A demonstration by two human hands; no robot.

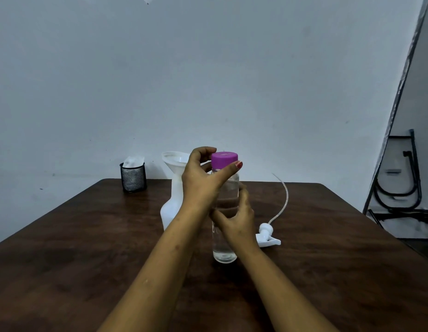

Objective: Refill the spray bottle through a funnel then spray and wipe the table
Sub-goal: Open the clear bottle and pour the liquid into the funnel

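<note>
A clear water bottle [223, 250] with a purple cap [224, 158] stands upright at the table's middle. My left hand [201, 180] is at its neck, thumb and fingers around the cap. My right hand [237, 216] wraps the bottle's body. Behind my left hand stands the white spray bottle [169, 212], with a white funnel [173, 160] seated in its neck. The spray head [268, 236] lies on the table to the right, its thin dip tube [283, 200] curving upward.
A black mesh cup [133, 177] holding white tissues or cloth stands at the table's far left edge. The brown wooden table [76, 248] meets a pale wall. Black folded metal frames [400, 183] lean at the far right.
</note>
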